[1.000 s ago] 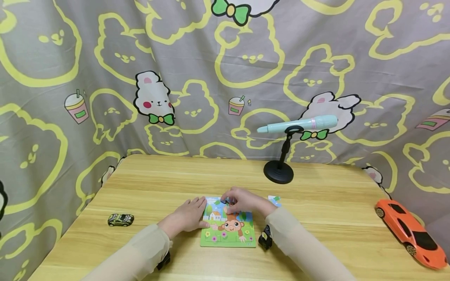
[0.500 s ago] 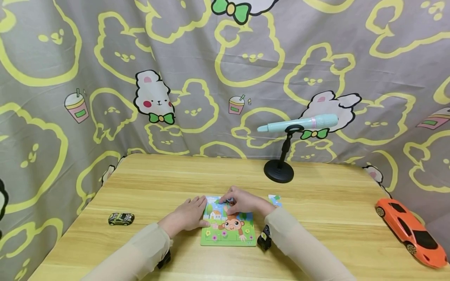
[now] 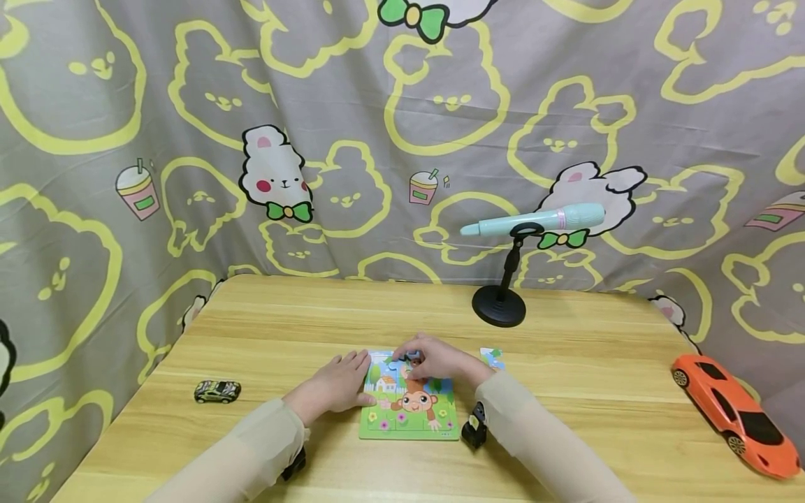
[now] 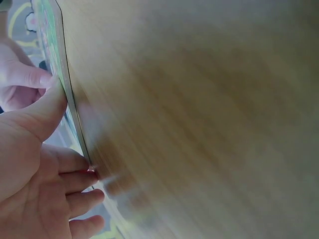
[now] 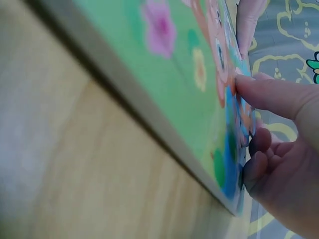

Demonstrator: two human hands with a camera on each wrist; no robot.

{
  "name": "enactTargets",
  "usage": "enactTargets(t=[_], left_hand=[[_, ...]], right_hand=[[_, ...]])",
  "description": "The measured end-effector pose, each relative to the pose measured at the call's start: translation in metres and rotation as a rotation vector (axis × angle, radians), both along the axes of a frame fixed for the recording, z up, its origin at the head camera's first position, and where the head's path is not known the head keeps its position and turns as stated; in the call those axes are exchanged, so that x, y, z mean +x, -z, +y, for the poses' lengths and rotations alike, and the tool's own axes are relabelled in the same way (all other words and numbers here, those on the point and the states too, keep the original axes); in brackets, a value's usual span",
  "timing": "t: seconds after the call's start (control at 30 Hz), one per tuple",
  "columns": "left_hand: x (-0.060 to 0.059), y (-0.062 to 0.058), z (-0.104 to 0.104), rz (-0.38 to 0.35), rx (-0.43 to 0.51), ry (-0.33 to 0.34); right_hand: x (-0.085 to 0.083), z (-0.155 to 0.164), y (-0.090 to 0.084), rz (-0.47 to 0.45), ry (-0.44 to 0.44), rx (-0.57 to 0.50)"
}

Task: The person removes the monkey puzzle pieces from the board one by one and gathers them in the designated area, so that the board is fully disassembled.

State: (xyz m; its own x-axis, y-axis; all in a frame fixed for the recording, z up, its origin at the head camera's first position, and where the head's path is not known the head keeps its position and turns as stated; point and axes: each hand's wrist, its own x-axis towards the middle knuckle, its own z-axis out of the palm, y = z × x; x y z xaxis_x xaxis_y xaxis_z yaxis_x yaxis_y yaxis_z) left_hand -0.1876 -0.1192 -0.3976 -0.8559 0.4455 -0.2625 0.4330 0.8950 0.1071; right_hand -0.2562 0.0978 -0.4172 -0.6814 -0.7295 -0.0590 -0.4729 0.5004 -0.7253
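Observation:
A monkey jigsaw puzzle (image 3: pixel 409 426) lies flat on the table in front of me in the head view. My left hand (image 3: pixel 339 385) rests against its left edge, fingers extended; in the left wrist view the thumb (image 4: pixel 50 107) lies over the rim. At the upper part of the board, my right hand (image 3: pixel 435 360) pinches a puzzle piece (image 5: pixel 245 119) between thumb and fingers. That piece sits slightly raised from the board in the right wrist view, and the hand covers much of it from above. Another loose puzzle piece (image 3: pixel 492 358) lies right of the board, partly behind the right wrist.
A light-blue toy microphone (image 3: pixel 534 222) sits on a black stand (image 3: pixel 499 306) at the back. An orange toy car (image 3: pixel 732 416) stands at the table's right edge, and a small patterned toy car (image 3: pixel 216 391) at the left. A patterned curtain (image 3: pixel 352 91) hangs behind the table.
The right hand's fingers shift slightly over the upper part of the puzzle with the piece pinched. The left hand stays in place at the left edge.

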Motion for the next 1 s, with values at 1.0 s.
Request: enactTargets(t=[1.0], left_hand=[[0.002,-0.003,0.001,-0.003,-0.003,0.002]], right_hand=[[0.005,0.079,-0.025,-0.095,0.351,-0.322]])
